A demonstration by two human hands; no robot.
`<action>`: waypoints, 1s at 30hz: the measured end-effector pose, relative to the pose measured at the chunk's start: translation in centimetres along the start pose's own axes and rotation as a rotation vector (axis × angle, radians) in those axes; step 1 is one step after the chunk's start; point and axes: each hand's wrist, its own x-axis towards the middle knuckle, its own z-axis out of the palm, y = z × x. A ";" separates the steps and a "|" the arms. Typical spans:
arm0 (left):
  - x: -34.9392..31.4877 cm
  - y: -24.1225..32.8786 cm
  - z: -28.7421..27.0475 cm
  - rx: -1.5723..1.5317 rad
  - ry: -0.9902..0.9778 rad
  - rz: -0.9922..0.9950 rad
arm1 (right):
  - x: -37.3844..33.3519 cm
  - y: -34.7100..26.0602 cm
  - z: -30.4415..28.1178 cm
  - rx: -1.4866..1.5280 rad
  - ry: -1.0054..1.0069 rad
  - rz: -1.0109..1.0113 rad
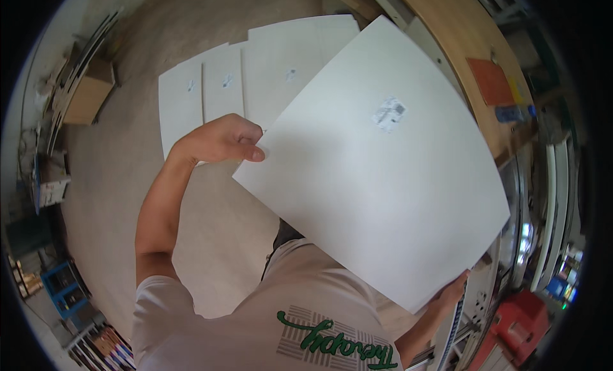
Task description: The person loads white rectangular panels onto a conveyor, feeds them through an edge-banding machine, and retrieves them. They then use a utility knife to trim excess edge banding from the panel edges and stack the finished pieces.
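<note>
A large white board (pixel 383 179) with a small printed label (pixel 389 114) hangs tilted in front of me. Its left edge is pinched by my left hand (pixel 223 138), thumb on the near face and fingers curled. At the board's lower right corner, my right hand (pixel 451 293) grips the edge; some of its fingers are hidden behind the board. Beyond it stand more white boards of the same kind, a narrow-looking one (pixel 180 112), one beside it (pixel 222 103) and a wider one (pixel 281 52), overlapping one another and each with a small label.
A wooden bench (pixel 469 26) runs along the right, bearing an orange-red flat piece (pixel 490 81) and a blue-capped bottle (pixel 513 113). A red machine part (pixel 516 323) is at the lower right. At the left are a cardboard box (pixel 89 93) and a blue crate (pixel 65 287).
</note>
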 end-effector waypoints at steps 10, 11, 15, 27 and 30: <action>10.9 19.1 10.8 0.390 -0.575 0.371 | -6.1 10.6 -18.8 0.154 0.493 0.162; 12.3 20.6 12.9 0.450 -0.619 0.415 | -6.8 12.6 -20.5 0.143 0.508 0.156; 18.6 25.4 23.5 0.621 -0.817 0.419 | -10.7 19.4 -25.8 0.176 0.730 0.233; 30.2 38.6 46.2 1.545 -1.029 0.871 | -13.6 30.5 -25.7 0.419 1.040 0.488; 32.0 42.2 47.8 1.548 -1.130 1.008 | -14.4 30.0 -23.2 0.472 1.056 0.562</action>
